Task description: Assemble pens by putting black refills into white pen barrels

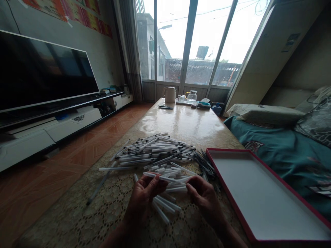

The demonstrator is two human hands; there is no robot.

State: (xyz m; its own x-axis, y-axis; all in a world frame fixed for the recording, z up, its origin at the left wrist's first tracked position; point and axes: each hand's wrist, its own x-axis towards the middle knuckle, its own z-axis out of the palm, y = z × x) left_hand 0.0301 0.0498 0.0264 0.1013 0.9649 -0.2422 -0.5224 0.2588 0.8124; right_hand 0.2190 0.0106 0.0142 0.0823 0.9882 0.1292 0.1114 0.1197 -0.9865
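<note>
My left hand point(144, 193) is closed around the left part of a white pen barrel point(168, 178), with the thumb on top. The barrel slants down a little toward my right hand point(203, 193), whose thumb and forefinger pinch at its right end. Whether a thin refill is inside cannot be made out. Beneath and between my hands lie several loose white barrels point(165, 205). Just beyond them is a large heap of white pens with dark tips point(152, 151). Thin black pieces, perhaps caps or refills point(204, 163), are piled at the heap's right.
A shallow white tray with a red rim point(229, 186) lies at the table's right. The long table point(178, 120) has a patterned cover. At its far end stand a beige kettle point(170, 94), a glass jug point(191, 97) and a tissue pack point(204, 103). A bed point(271, 141) borders the right side.
</note>
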